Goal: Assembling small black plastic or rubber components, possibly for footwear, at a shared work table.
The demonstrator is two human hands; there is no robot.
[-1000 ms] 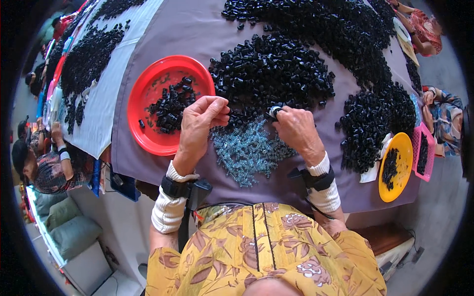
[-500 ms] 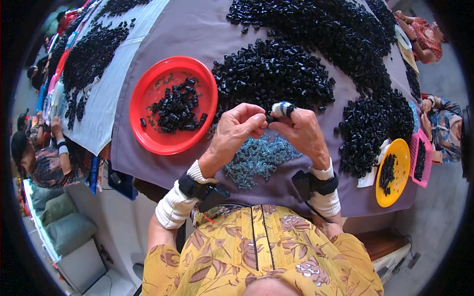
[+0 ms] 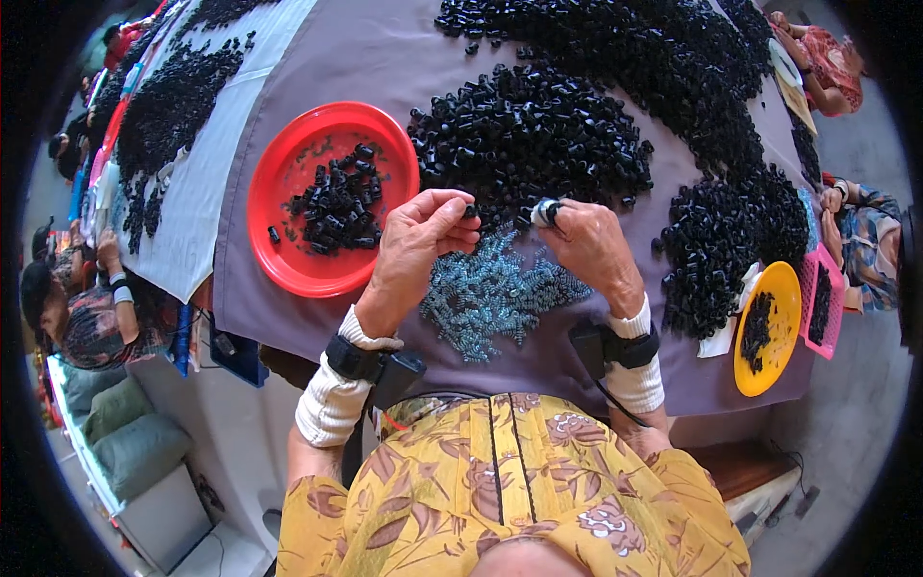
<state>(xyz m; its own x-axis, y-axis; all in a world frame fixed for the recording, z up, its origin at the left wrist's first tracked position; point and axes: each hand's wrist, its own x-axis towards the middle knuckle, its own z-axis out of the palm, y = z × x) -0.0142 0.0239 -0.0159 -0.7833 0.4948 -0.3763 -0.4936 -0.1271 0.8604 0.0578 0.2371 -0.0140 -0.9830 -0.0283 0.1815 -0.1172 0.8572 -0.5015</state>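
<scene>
My left hand (image 3: 420, 236) pinches a small black plastic cap (image 3: 470, 211) between thumb and fingertips, just right of the red plate (image 3: 260, 216). A short gap to its right, my right hand (image 3: 594, 248) is closed with its fingers curled under. One of its fingers is wrapped in white and blue cloth. What those fingers hold, if anything, is hidden. Below and between both hands lies a pile of small shiny metal springs (image 3: 490, 303). A large heap of the same black plastic caps (image 3: 534, 135) lies just beyond. More black caps sit in the red plate.
A grey-purple cloth (image 3: 288, 48) covers the table. More black parts spread along the far side (image 3: 692, 106) and right. A yellow plate (image 3: 781, 332) and a pink basket (image 3: 822, 274) stand at the right edge. Other people sit at the left and right sides.
My hands were together at a black cap and have moved apart. The left hand has shifted left with a cap in its fingertips; the right has curled and moved slightly right.
</scene>
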